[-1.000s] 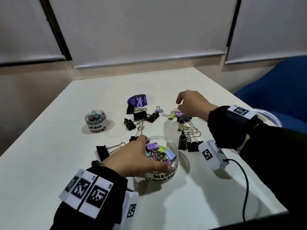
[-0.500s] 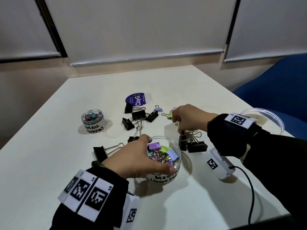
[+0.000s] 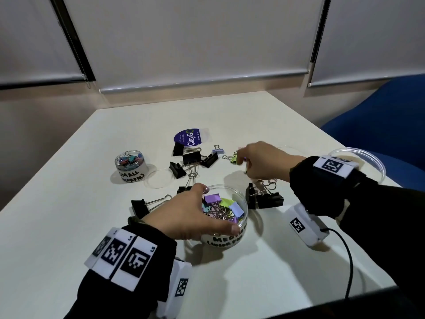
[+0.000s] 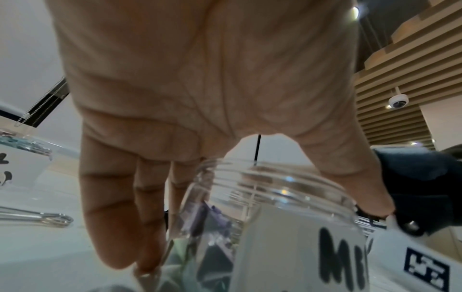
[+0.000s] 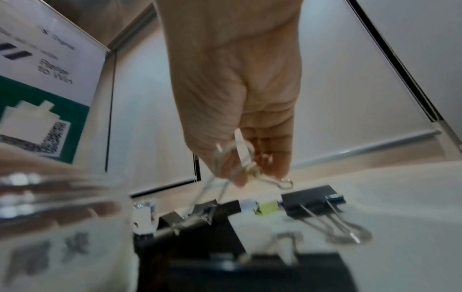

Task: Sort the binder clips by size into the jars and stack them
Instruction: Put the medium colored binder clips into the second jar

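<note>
A: White desk (image 3: 69,226) under drawn blinds. What's in the jars?
B: The clear jar marked "MEDIUM" (image 3: 226,240) holds pastel clips; the left hand (image 3: 184,215) grips its rim. The small clear jar marked "SMALL" (image 3: 131,168) holds tiny coloured clips.
A: The right hand (image 3: 262,163)?
B: Pinching wire clip handles (image 5: 240,164) above loose black binder clips (image 3: 264,198).

A white table (image 3: 69,215) stands against drawn pale roller blinds (image 3: 184,38), a blue chair (image 3: 379,116) beside it.

Purple, green and blue medium binder clips (image 3: 220,203) fill the clear plastic jar (image 3: 244,217); large metal clips (image 3: 266,198) are black; the table (image 3: 69,226) white.
</note>
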A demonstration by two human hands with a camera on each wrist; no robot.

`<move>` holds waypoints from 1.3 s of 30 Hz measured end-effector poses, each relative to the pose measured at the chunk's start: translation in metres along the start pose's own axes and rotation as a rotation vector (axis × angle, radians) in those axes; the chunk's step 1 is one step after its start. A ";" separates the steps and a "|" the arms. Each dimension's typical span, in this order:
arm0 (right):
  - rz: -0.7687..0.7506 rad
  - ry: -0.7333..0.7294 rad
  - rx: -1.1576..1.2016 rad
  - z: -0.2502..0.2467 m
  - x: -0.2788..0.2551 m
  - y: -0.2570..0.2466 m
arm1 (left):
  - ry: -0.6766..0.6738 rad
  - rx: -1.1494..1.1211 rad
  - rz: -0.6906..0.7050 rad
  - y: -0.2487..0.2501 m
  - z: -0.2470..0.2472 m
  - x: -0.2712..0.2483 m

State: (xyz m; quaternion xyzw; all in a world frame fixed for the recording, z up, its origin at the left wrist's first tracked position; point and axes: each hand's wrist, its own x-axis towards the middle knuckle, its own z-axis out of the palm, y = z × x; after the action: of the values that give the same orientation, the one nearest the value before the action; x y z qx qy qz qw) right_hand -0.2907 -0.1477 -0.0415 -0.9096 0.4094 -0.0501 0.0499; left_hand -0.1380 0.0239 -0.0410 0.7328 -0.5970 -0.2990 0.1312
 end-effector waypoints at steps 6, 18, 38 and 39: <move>-0.086 0.205 0.286 -0.042 -0.034 -0.022 | -0.014 -0.037 -0.003 -0.002 -0.001 0.003; -0.329 0.043 0.235 -0.012 -0.058 -0.034 | -0.009 -0.057 -0.024 0.000 0.000 0.004; 0.177 -0.311 -0.124 -0.009 0.023 0.016 | 0.054 0.048 0.126 0.005 0.010 0.014; 0.176 -0.329 -0.162 -0.008 0.025 0.017 | 0.074 0.062 0.139 0.006 0.011 0.016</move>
State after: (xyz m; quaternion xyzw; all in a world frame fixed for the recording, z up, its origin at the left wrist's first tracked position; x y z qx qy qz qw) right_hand -0.2878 -0.1783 -0.0346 -0.8673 0.4763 0.1370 0.0470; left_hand -0.1475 0.0093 -0.0502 0.7038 -0.6501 -0.2433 0.1508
